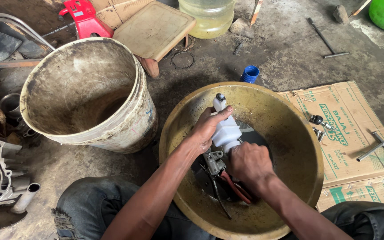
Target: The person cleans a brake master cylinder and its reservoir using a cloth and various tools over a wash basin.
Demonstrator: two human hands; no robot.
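Both hands work over a wide, stained yellow basin (pixel 290 146) that sits on the concrete floor (pixel 285 58). The left hand (pixel 207 129) is clenched around the upper side of a white plastic reservoir (pixel 226 129), with its thumb laid across the top edge near the small capped spout (pixel 220 98) that rises just above the grip. The right hand (pixel 250 164) is closed around the lower end of the same part, directly below the left grip, where the reservoir meets a grey metal cylinder body (pixel 214 162). That metal body sticks out just to the left of the right grip, and what look like red-handled pliers (pixel 236 191) lie beneath it in the dark bottom of the basin, though the hand covers most of them, so I cannot tell whether the fingers also touch them. Well to the left of the grips stands a large, grimy white bucket (pixel 90 89), tilted toward the camera. Beyond the basin, a small blue ribbed cap (pixel 250 73) sits on the floor. To the right of the grips, flattened cardboard (pixel 347 129) lies on the floor, touching the basin's rim and carrying a few small fittings (pixel 318 126) and a T-handle wrench (pixel 375 146).
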